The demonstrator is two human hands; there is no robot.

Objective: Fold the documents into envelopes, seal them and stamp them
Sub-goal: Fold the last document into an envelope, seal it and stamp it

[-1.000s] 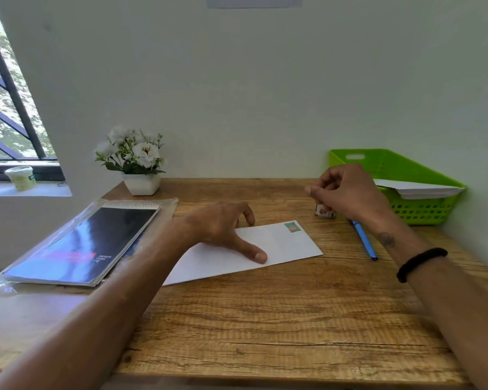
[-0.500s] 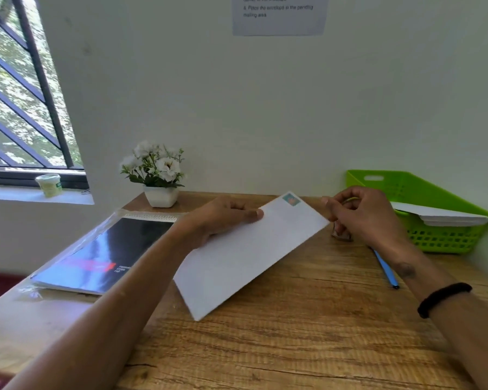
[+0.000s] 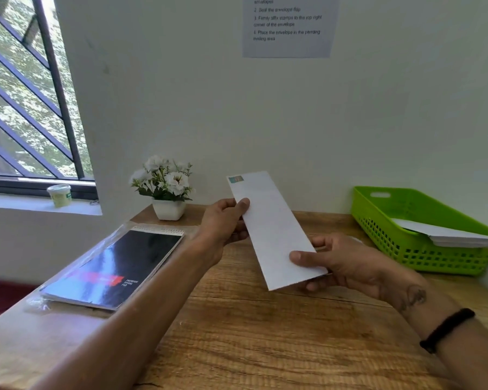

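Note:
A white envelope (image 3: 271, 229) with a small teal stamp (image 3: 235, 179) in its upper left corner is held upright above the wooden desk (image 3: 265, 333). My left hand (image 3: 226, 223) grips its left edge, thumb on the front. My right hand (image 3: 341, 263) holds the lower end, thumb across the front and fingers behind. The envelope stands on end, tilted a little to the left.
A green plastic basket (image 3: 414, 249) at the right holds white envelopes (image 3: 448, 235). A spiral pad in a plastic sleeve (image 3: 116, 268) lies at the left. A white flower pot (image 3: 168, 190) stands at the back. A printed instruction sheet (image 3: 289, 26) hangs on the wall.
The envelope lay flat under my left hand, then was lifted and turned on end. My right hand left the small item by the pen and took hold of the envelope's lower end.

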